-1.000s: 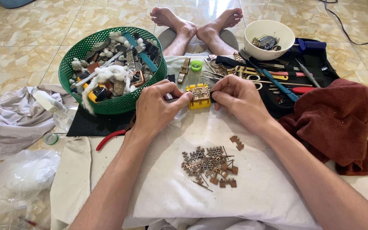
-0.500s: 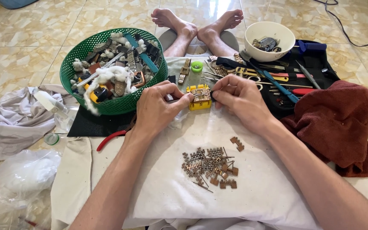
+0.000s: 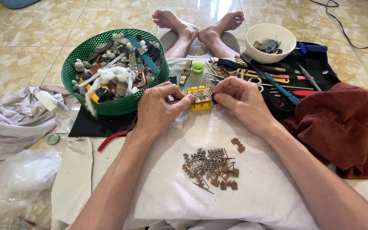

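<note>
At the centre of the frame, your left hand [image 3: 158, 108] and right hand [image 3: 241, 100] pinch together on the small yellow holder block [image 3: 201, 99], resting on the white cloth [image 3: 158, 191]. If your fingers slip, I judge the block could tip and its part spring off into the loose pile of watch-band links and pins [image 3: 209, 168] just below, scattering them. The cloth lies over a glossy tiled floor [image 3: 18, 47]; a green basket [image 3: 81, 64] sits upper left, a white bowl [image 3: 252, 49] upper right.
</note>
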